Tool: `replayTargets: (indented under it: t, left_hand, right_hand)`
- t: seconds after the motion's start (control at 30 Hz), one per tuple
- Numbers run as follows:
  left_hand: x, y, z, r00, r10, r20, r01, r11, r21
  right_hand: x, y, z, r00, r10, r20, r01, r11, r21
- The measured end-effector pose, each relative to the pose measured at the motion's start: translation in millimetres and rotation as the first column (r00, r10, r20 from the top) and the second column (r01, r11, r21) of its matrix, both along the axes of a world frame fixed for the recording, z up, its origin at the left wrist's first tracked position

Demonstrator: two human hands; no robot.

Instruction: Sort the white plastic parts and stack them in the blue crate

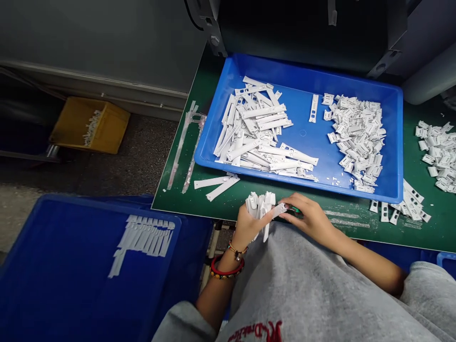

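My left hand [247,223] is closed around a bunch of long white plastic pieces [261,204], held just over the table's front edge. One white piece [279,210] sticks out to the right from under my left thumb. At its end, the fingers of my right hand [309,216] are pinched together. A bit of bright green shows between those fingers, too small to name. Behind my hands is a blue tray [302,133], with a heap of long white strips [256,128] on its left and short white clips [359,133] on its right.
Loose white strips [217,184] lie on the green table [171,202] before the tray; more pieces [409,204] and clips [441,152] lie right. At lower left, another blue tray [71,266] holds a row of strips [147,235]. A yellow bin [114,128] stands beyond.
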State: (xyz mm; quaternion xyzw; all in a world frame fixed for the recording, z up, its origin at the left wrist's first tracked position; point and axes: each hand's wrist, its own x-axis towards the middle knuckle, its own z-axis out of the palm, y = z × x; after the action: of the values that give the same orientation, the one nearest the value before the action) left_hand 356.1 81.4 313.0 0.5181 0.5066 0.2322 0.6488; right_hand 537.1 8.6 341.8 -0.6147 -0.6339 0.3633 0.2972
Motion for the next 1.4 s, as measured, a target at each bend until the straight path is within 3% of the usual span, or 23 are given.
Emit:
replayTargets:
  t: [0.2,0.3,0.4,0.47,0.6,0.8,1.0,1.2,1.4]
  left_hand:
    - [-13,4,-9.7,0.961,0.248,0.121,-0.231,0.963,-0.138]
    - [-19,7,-7.4,0.974,0.191,0.118,-0.175,0.975,-0.134]
    - [-19,8,-2.6,0.992,0.077,0.103,-0.075,0.997,-0.027]
    - [-17,7,1.2,0.997,0.037,0.061,-0.041,0.997,0.064]
    - [-9,6,10.0,0.999,0.037,-0.004,-0.036,0.983,0.179]
    - [0,2,18.5,0.990,-0.008,0.140,-0.037,0.949,0.314]
    - [-7,-2,19.2,0.979,-0.118,0.168,0.031,0.895,0.446]
    - [-10,-3,23.1,0.969,-0.148,0.200,0.027,0.861,0.508]
    - [-13,-3,28.5,0.976,-0.166,0.144,0.043,0.785,0.618]
  right_hand:
    - [6,-8,-12.8,0.966,-0.256,-0.016,0.255,0.966,-0.046]
    - [12,-12,-26.4,0.939,-0.342,0.031,0.343,0.937,-0.061]
    - [15,-17,-32.9,0.939,-0.298,0.173,0.317,0.943,-0.102]
    - [16,-21,-27.8,0.944,-0.254,0.210,0.288,0.945,-0.154]
    - [14,-20,0.6,0.976,-0.205,0.074,0.215,0.962,-0.170]
    - [-2,-6,36.2,0.996,-0.093,0.012,0.094,0.990,-0.109]
    - [-9,-5,47.6,0.995,-0.071,0.074,0.066,0.996,0.060]
    - [-4,-6,56.0,0.999,-0.011,0.035,0.011,1.000,0.021]
    - [-2,-7,56.8,1.000,0.004,0.000,-0.004,0.998,0.063]
